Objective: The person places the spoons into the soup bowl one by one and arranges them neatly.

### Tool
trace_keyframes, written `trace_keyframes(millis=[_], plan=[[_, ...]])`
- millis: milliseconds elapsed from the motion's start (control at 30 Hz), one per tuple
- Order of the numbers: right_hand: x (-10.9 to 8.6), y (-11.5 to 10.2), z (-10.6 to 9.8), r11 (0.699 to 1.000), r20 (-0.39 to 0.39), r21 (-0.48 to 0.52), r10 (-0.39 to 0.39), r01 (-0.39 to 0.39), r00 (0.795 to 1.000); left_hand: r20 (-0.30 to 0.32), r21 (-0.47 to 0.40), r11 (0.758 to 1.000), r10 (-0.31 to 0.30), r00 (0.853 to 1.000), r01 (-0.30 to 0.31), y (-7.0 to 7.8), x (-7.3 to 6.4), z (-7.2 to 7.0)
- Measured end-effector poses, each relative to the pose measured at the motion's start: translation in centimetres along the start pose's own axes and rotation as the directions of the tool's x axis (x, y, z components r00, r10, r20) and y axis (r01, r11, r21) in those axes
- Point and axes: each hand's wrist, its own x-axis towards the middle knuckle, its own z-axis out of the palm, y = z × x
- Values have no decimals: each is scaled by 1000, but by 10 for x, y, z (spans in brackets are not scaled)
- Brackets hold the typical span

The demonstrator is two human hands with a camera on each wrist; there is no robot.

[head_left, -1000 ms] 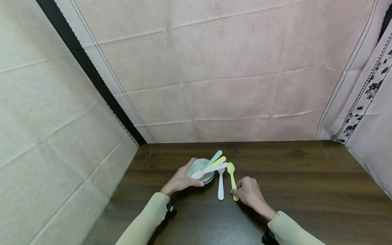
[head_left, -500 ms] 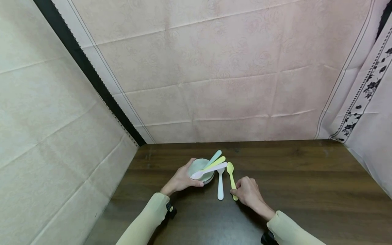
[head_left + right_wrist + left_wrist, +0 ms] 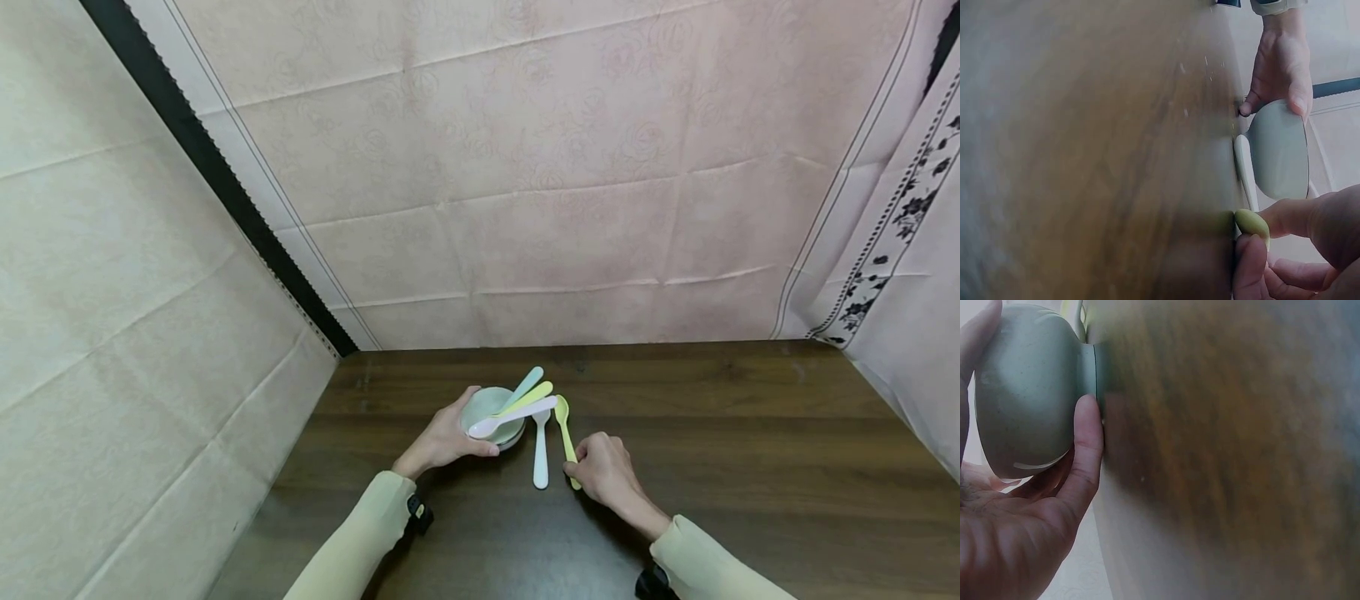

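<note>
My left hand (image 3: 446,437) grips a pale green bowl (image 3: 1029,387) by its side, thumb at the near side in the head view. Across the bowl lie a lilac spoon (image 3: 486,428), a yellow handle (image 3: 538,392) and a light blue handle (image 3: 531,379); the ends of these two are partly hidden. My right hand (image 3: 607,471) pinches the handle end of a yellow spoon (image 3: 562,410) low at the table. Between the hands lies a whitish utensil (image 3: 541,458), its head partly covered by the lilac spoon, so its kind is unclear.
A dark wooden table (image 3: 720,433) carries everything. Pale cloth (image 3: 570,208) hangs along its back edge, with more cloth (image 3: 150,333) on the left and on the right (image 3: 915,350). Dark bands (image 3: 420,510) sit at both wrists.
The yellow spoon has shifted very slightly left with my right hand, and its bowl now looks narrower, as if turned. My left hand and the green bowl have stayed in place.
</note>
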Motion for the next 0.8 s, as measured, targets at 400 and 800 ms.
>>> trace_keyframes(millis=[400, 800], plan=[[-15, -20, -18, 994, 4, 94, 49, -49, 999, 11, -11, 1000, 4, 1000, -4, -1, -1, 0], [-32, -48, -44, 976, 44, 165, 137, -142, 990, 8, -10, 1000, 2, 1000, -2, 0, 0, 0]])
